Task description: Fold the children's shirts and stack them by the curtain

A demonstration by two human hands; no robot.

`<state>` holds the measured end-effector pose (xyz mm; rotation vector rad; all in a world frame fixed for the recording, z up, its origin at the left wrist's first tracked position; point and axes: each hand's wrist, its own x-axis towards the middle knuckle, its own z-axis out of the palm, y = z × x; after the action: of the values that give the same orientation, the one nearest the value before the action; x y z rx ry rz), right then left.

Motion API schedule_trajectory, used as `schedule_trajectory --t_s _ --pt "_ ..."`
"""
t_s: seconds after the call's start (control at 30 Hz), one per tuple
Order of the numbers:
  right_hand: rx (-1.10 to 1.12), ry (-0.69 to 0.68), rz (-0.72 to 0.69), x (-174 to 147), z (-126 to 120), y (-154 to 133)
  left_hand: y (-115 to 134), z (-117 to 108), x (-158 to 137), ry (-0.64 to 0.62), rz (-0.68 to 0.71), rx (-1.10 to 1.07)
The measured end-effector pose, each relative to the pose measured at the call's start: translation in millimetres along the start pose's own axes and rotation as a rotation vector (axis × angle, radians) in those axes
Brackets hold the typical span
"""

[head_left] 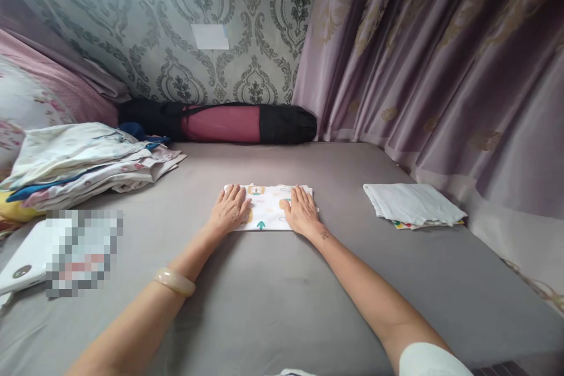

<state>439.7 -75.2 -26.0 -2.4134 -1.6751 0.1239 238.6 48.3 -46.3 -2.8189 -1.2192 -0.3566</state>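
A folded white cloth (267,211) printed with orange and green figures lies flat in the middle of the grey bed sheet (264,294). My left hand (230,210) rests palm down on its left side, fingers stretched forward. On the right side of the same cloth lies my right hand (302,210), also flat with the fingers extended and the thumb pointing inward. Neither hand grips anything. Whether the cloth is a garment or a plain piece of fabric, I cannot tell.
Stacked clothes (88,158) lie at the left, with a white device (33,255) in front of them. A folded pale cloth pile (412,204) sits on the right. Along the patterned wall (251,6) stretches a black and maroon bag (220,123). Purple curtains (396,41) hang at the right.
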Motion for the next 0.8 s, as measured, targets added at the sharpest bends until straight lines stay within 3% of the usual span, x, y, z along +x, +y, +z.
schedule_trajectory --t_s 0.4,0.63,0.8 --pt "-0.007 0.04 -0.01 -0.2 11.6 3.5 3.3 1.3 -2.8 -0.021 -0.027 0.006" --pt "-0.001 -0.019 0.013 0.6 -0.5 -4.8 16.0 -4.0 -4.9 0.065 -0.05 0.046" --pt "0.01 0.032 -0.039 0.5 1.4 -20.9 25.0 -3.2 -5.4 0.097 -0.035 0.002"
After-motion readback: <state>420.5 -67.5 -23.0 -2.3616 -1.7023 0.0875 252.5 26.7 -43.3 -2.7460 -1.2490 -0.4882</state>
